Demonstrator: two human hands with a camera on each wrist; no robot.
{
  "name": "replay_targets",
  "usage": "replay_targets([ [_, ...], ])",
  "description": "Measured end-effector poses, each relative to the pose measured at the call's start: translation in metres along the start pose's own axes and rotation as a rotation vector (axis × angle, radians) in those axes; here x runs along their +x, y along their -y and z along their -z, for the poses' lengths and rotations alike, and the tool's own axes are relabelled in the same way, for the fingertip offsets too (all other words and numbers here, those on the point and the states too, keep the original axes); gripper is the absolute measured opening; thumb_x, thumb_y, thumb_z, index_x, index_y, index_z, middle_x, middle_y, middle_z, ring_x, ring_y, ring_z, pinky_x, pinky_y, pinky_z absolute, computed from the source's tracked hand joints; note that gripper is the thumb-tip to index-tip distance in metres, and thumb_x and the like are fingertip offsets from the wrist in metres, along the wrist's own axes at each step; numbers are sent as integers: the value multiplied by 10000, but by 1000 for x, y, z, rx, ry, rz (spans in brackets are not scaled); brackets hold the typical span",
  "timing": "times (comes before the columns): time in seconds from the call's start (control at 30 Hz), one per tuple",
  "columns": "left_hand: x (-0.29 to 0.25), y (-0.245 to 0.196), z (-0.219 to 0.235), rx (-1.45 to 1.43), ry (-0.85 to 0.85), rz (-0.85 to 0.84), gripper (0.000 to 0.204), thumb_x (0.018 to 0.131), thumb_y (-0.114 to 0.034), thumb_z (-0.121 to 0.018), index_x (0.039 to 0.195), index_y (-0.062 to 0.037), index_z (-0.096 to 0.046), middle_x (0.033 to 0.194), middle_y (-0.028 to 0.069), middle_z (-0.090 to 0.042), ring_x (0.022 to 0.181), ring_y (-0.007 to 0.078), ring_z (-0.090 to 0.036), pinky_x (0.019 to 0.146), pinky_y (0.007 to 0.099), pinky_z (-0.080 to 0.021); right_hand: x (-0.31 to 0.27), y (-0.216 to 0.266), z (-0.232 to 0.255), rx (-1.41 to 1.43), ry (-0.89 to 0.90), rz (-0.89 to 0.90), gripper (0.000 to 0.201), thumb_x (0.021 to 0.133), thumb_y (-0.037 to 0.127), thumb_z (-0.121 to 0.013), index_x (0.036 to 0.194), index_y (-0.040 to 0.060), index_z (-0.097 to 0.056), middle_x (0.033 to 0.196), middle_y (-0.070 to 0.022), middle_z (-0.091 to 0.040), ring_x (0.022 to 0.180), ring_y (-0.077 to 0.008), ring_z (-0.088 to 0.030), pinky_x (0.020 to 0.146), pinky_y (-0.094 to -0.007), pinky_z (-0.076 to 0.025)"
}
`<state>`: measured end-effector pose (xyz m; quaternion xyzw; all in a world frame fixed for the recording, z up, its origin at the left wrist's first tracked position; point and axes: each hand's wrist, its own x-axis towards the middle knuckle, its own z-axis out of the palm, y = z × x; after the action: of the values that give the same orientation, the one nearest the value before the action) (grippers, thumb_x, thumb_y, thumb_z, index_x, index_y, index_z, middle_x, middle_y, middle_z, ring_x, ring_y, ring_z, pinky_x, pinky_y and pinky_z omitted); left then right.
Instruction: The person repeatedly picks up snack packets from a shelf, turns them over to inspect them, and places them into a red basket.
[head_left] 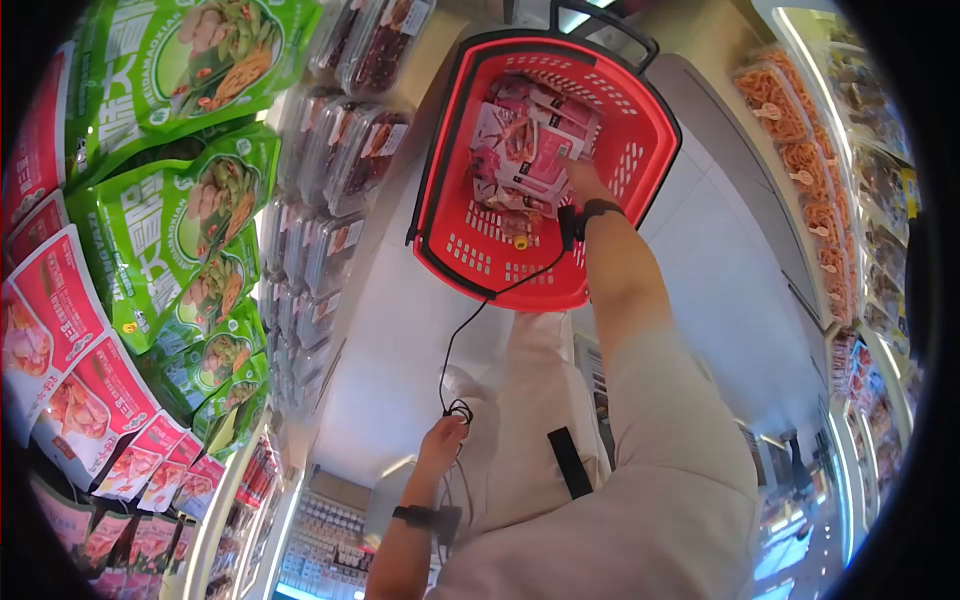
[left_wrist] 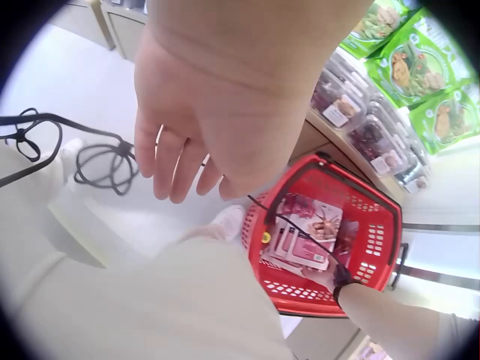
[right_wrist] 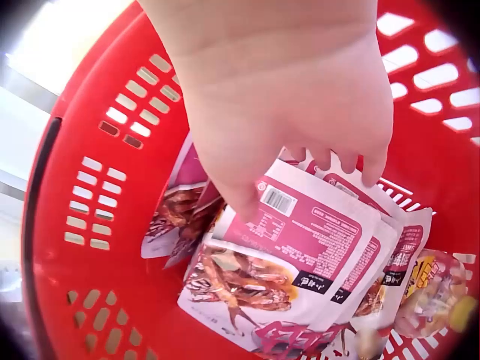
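Observation:
Inside the red shopping basket (head_left: 440, 215), my right hand (right_wrist: 285, 112) grips the upper edge of a pink-and-white food packet (right_wrist: 300, 217). Its thumb lies on the printed face, and the fingers curl over at the top edge, beside the other packets. These packets are flat, with a picture of reddish-brown cooked meat, and lie stacked at a slant. My left hand (left_wrist: 210, 120) hangs outside the basket, palm toward its wrist camera and fingers loosely extended. A looped black cable (head_left: 458, 408) is at its fingertips in the head view and passes behind the fingers in the left wrist view.
A clear packet with a yellow cap (right_wrist: 439, 296) lies beside the pink ones. Green food bags (head_left: 180, 220) and clear plastic tubs (head_left: 365, 150) line the left shelves. More packaged food (head_left: 800, 160) fills the right shelf. My leg (head_left: 660, 430) is below the basket.

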<state>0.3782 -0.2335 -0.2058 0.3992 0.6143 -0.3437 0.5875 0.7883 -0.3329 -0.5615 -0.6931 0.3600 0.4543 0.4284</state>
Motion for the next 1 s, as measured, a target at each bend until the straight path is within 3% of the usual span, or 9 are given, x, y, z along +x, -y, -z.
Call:
replay_targets([
  [0.27,-10,-18,4,30,-55,158,270,899,-198,-491,1120,-52,-541,985,73,-630,906,154,-596,757,276,-455,52,-63,-13,-105,-254,651,478,698,177,-712,1069,-54,-518,965,-160,-638,854,-262,-620,725,-336,-474],
  [0.37,-14,-52,-5,66,-42,48,276,897,-215,-498,1120,-58,-543,993,72,-631,915,160,-597,771,281,-453,-12,-34,-10,-142,-83,337,342,717,230,-695,907,-42,-608,839,-171,-641,791,-274,-628,698,-345,-467],
  [0.43,-16,-66,-10,91,-54,-13,277,897,-224,-498,1115,-61,-547,993,72,-631,916,157,-596,782,285,-449,-34,-29,-5,-232,-37,337,272,723,256,-673,768,-11,-642,764,-203,-619,751,-324,-622,680,-380,-461],
  [0.57,-28,-92,-15,161,-14,-182,267,889,-186,-509,1102,-29,-545,969,76,-631,899,148,-594,784,281,-458,-99,-13,13,-568,-200,802,274,734,225,-681,769,-35,-603,768,-213,-569,748,-379,-569,619,-415,-439],
  [0.67,-11,-78,-9,281,-47,-407,282,874,-191,-541,1083,-3,-563,949,111,-641,854,179,-609,770,282,-465,-171,10,39,-642,-224,930,259,761,204,-673,770,-45,-605,815,-164,-581,780,-304,-598,625,-378,-482],
  [0.77,-9,-94,-1,136,1,-434,273,882,-203,-526,1100,-40,-558,958,81,-634,866,169,-604,751,278,-468,-245,25,59,-252,-13,953,189,809,181,-608,859,-1,-626,923,-169,-599,812,-310,-609,699,-382,-488],
  [0.83,-41,-136,2,63,23,-370,267,900,-235,-500,1104,-73,-560,976,58,-626,877,149,-597,728,260,-461,-331,59,70,342,513,472,202,879,131,-536,1039,14,-572,1051,-111,-589,958,-229,-600,788,-370,-515],
  [0.87,-52,-151,6,23,23,-365,276,905,-268,-490,1104,-91,-562,985,50,-625,874,142,-597,716,252,-455,-356,66,72,306,565,468,274,925,101,-455,1190,32,-466,1142,-85,-555,1054,-210,-561,866,-393,-507],
  [1.0,-111,-194,33,-294,144,-568,426,918,-427,-455,1162,-83,-514,1017,52,-625,912,147,-593,744,291,-455,-479,86,54,506,922,532,332,932,101,-443,1253,29,-398,1217,-84,-510,1043,-220,-567,884,-402,-492],
])
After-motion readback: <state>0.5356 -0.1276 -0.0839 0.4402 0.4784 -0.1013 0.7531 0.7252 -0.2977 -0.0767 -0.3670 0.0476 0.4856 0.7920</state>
